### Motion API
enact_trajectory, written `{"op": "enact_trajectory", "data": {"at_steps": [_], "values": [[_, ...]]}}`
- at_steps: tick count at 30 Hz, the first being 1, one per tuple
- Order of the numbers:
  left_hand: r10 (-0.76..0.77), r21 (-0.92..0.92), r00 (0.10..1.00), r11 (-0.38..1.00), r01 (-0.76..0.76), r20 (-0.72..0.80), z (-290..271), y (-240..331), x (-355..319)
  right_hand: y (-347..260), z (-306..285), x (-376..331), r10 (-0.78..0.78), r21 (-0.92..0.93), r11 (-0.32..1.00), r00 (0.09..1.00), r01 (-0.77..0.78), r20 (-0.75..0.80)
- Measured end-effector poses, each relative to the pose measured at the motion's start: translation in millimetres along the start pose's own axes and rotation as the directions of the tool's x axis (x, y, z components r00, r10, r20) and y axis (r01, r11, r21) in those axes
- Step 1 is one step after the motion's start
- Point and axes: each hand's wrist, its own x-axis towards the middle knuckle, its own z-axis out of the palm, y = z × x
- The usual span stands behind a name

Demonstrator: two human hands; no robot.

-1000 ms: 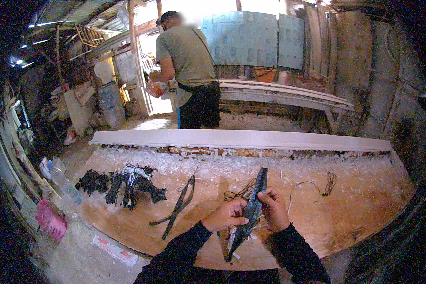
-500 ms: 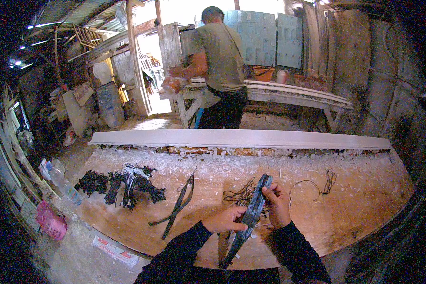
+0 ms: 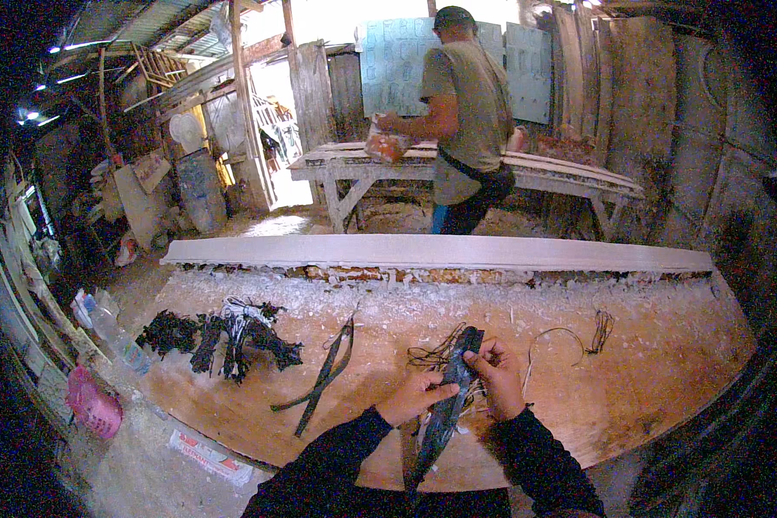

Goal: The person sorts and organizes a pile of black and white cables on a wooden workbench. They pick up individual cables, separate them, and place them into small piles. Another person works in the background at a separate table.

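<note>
Pinching dark strip (image 3: 443, 427): right hand (image 3: 497, 376) near far end, left hand (image 3: 410, 396) closer.

From here the bench's wooden top (image 3: 647, 371) looks smooth toward its near edge but rough along the far one, before a matt white ledge (image 3: 440, 251), while a dark strip (image 3: 443, 414) glints like plastic above the near edge and stringy black bundles (image 3: 263, 343) lie matt toward the left edge.

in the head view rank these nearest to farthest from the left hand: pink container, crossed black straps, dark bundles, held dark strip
1. Dark strip: touching the left hand.
2. Crossed black straps: left, on the tabletop.
3. Dark bundles: farther left on the tabletop.
4. Pink container: far left, off the tabletop.
</note>
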Motion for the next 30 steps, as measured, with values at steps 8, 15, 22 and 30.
{"op": "enact_trajectory", "data": {"at_steps": [8,15,22,30], "values": [[-0.020,-0.406,0.976,0.911,-0.071,-0.217,0,9,-4,-12,7,-5,0.133,-0.036,0.990,0.991,-0.133,0.015],[-0.051,-0.509,0.918,0.843,-0.171,-0.394,-7,-8,3,-1,6,-8,0.266,-0.122,0.963,0.919,-0.240,0.292],[0.003,-0.390,0.910,0.903,-0.182,-0.415,-9,-13,4,8,3,-8,0.223,-0.151,0.971,0.929,-0.185,0.295],[0.031,-0.219,0.928,0.968,-0.119,-0.371,-6,14,-9,0,4,-7,0.143,-0.041,0.990,0.977,-0.138,0.156]]}}
